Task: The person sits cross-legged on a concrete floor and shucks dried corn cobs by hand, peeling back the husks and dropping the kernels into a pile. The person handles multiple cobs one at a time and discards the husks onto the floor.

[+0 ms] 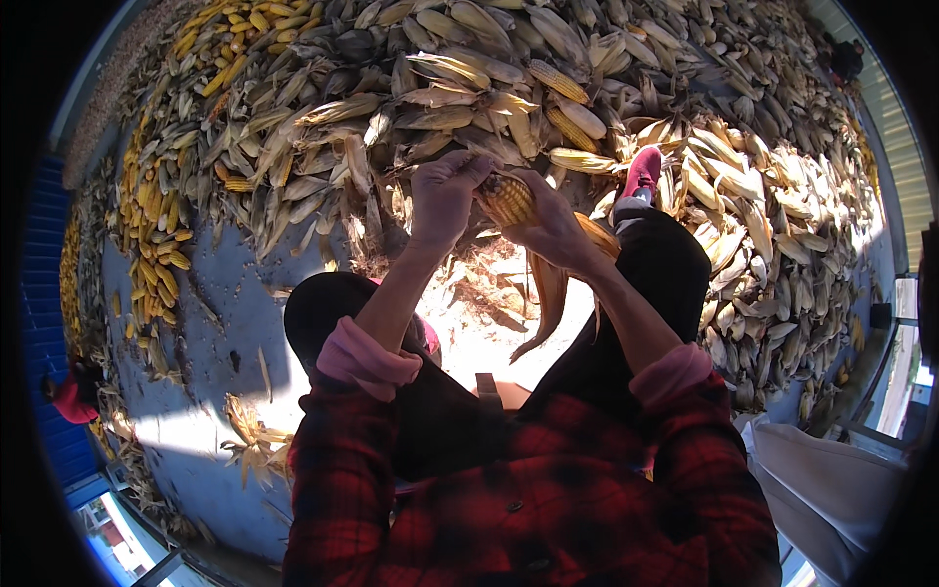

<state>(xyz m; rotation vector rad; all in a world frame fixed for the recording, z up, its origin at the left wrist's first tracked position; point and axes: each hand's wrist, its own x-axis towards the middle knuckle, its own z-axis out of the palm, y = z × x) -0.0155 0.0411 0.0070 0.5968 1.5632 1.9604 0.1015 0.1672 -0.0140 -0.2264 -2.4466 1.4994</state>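
Between my two hands is a partly husked ear of corn (511,203), its yellow kernels bare toward the dark end. My right hand (556,231) wraps around the ear from the right. Peeled dry husk (549,301) hangs below that hand, between my knees. My left hand (444,192) has its fingers pinched together at the dark end of the ear; whether they hold husk or the cob itself is hidden. Just beyond my hands lie unhusked ears of corn (440,117) and a bare yellow cob (571,132).
A broad heap of unhusked corn (755,198) curves around the front and right. Husked yellow cobs (158,271) lie on the concrete floor (227,293) at left. Loose husks (253,433) sit near my left side. A white sack (821,469) stands behind right. Another person (73,392) is at far left.
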